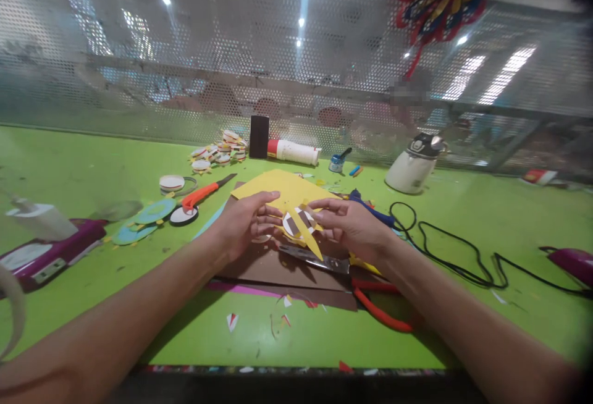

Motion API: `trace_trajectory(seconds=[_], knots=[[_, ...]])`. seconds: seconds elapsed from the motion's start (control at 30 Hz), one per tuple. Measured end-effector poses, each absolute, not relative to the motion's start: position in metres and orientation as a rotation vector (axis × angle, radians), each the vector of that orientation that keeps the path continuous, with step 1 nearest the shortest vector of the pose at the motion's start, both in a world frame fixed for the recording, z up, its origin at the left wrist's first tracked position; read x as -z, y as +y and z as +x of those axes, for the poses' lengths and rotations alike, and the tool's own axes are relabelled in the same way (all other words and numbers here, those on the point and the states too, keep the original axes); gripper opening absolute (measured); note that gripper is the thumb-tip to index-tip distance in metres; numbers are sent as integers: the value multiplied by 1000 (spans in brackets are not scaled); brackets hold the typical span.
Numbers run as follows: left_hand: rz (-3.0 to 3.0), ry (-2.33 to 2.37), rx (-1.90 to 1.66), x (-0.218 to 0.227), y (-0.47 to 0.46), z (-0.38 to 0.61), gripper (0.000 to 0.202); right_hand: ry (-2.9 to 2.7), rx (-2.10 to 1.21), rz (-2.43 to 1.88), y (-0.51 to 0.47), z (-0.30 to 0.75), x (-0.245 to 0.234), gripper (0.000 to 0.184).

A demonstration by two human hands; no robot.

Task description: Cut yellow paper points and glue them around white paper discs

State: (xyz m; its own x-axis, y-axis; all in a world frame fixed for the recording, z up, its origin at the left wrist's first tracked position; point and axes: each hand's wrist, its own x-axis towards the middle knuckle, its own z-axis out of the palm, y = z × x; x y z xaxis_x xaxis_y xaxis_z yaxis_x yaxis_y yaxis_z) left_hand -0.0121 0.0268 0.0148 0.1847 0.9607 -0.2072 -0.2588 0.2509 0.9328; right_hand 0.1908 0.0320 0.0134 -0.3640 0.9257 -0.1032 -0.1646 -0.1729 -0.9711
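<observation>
Paper disc [293,225] clamped in right fingers [330,205]; hold of left fingers [269,220] unclear; scissors [331,262] beneath.

My left forearm [127,302] and right forearm [456,302] are bare as far as they show, each tapering smoothly to a narrower wrist. My left hand [245,223] and right hand [354,226] are bare too, slim-fingered (nails too blurred to make out).

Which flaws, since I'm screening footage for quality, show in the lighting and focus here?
Head view: bright lights glare across the perforated panel; head view: a shine sits on the scissor blade; head view: wide-angle distortion seems to stretch the white adapter near the left edge, which looks smeared, and the right corners darken; head view: the left hand and right hand look slightly soft.
</observation>
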Motion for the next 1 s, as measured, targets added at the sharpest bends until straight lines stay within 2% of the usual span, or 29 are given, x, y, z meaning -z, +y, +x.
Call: trace_trajectory(seconds=[0.1, 0.37, 0.53, 0.87, 1.0], knots=[[917, 955, -970, -9, 27, -8, 25, -1250, -1607, -971, 32, 191, -15, 24], [884, 850, -985, -13, 17, -4, 25, -1251, -1568, -1014, 32, 193, -16, 27], [968, 826, -908, -13, 15, -2, 12, -1238, -1560, -1003, 34, 195, -14, 27], [1018, 904, -852, -9, 15, 1, 16, -1250, -1555, -1010, 33, 192, -12, 28], [991, 946, -857, -9, 16, 2, 13, -1344, -1459, -1075, 32, 191, -11, 27]])
